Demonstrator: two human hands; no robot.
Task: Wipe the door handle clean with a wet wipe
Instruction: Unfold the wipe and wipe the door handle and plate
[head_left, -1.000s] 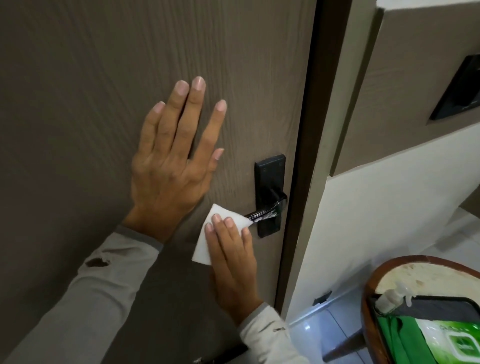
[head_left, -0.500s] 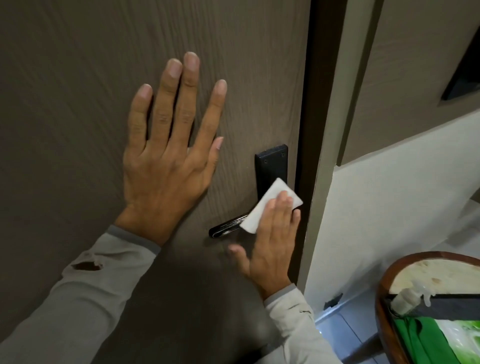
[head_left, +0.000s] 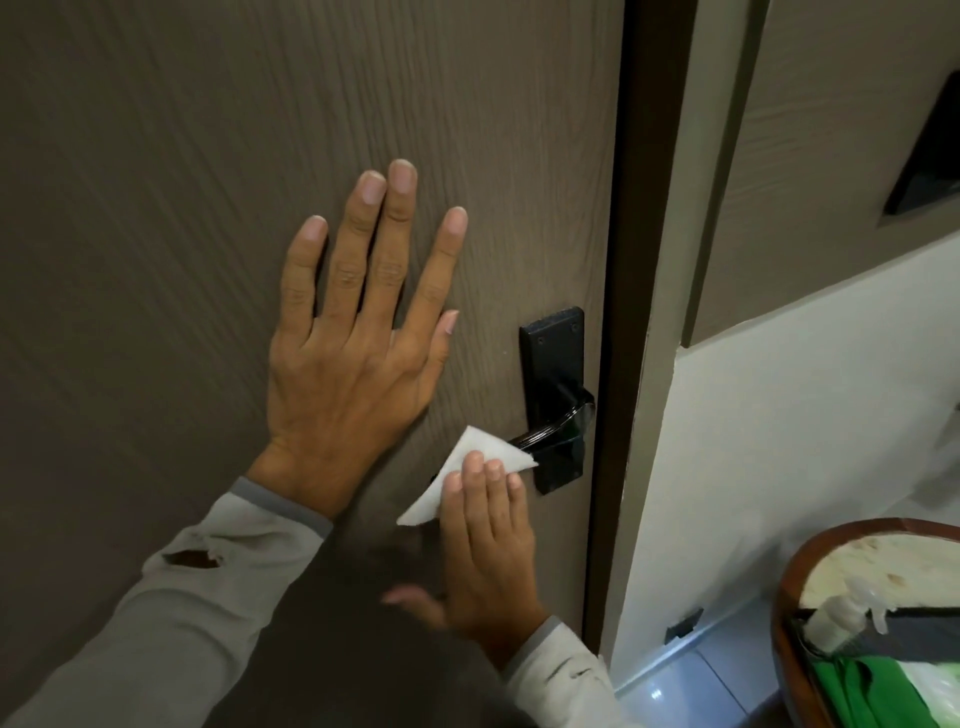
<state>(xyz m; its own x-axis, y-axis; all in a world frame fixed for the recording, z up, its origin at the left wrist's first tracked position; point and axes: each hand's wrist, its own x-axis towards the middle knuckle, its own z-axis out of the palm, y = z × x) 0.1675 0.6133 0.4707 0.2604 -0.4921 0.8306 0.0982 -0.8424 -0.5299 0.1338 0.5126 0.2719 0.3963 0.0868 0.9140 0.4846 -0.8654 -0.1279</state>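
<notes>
A black lever door handle (head_left: 558, 428) on a black backplate (head_left: 551, 353) sits at the right edge of a brown wood-grain door (head_left: 208, 156). My right hand (head_left: 491, 551) presses a white wet wipe (head_left: 470, 467) flat over the free left end of the lever, hiding that end. Fingers lie straight on top of the wipe, thumb spread out to the left. My left hand (head_left: 358, 343) rests flat on the door, fingers spread, left of the handle and holding nothing.
The dark door frame (head_left: 623, 312) runs down right of the handle, beside a white wall (head_left: 779, 441). At bottom right stands a round wooden-rimmed table (head_left: 795, 571) with a spray bottle (head_left: 841, 613) and a green wipes pack (head_left: 883, 691). Tiled floor lies below.
My right hand slid the wipe from the backplate end leftward along the lever to its free end. One second ago it was at this same left end. My left hand stays on the door.
</notes>
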